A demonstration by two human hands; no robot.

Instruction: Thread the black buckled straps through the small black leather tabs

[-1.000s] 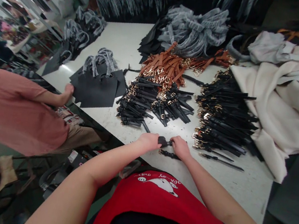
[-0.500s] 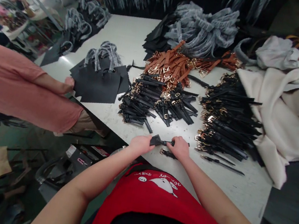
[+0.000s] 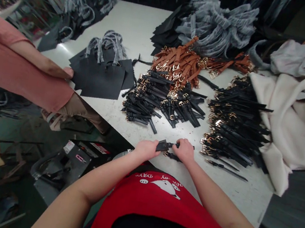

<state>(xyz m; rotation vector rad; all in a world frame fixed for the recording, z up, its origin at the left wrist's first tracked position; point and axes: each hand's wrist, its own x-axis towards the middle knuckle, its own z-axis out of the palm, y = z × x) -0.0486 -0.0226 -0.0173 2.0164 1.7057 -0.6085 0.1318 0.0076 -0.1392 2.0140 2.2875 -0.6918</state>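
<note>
My left hand (image 3: 146, 148) and my right hand (image 3: 183, 150) together pinch a short black strap (image 3: 165, 145) just above the white table (image 3: 130, 37) at its near edge. The left hand holds the strap's wider folded end, the right hand its thin end. Another black strap with a gold buckle (image 3: 172, 156) lies on the table directly under my right hand. Beyond my hands lie a left heap of black buckled straps (image 3: 142, 103), a middle heap (image 3: 184, 107), and a larger pile to the right (image 3: 234, 123).
Brown buckled straps (image 3: 179, 62) lie behind the black heaps. Black bags with wrapped grey handles (image 3: 103, 69) sit at the left, touched by the hand of a person in a pink shirt (image 3: 68, 73). Cream cloth (image 3: 294, 113) covers the right side. Two loose straps (image 3: 226, 169) lie at right.
My hands stay at the table's near edge working the same strap, the left hand shifting slightly on its folded end. The view has tilted downward. The other person's hand stays on the black bags.
</note>
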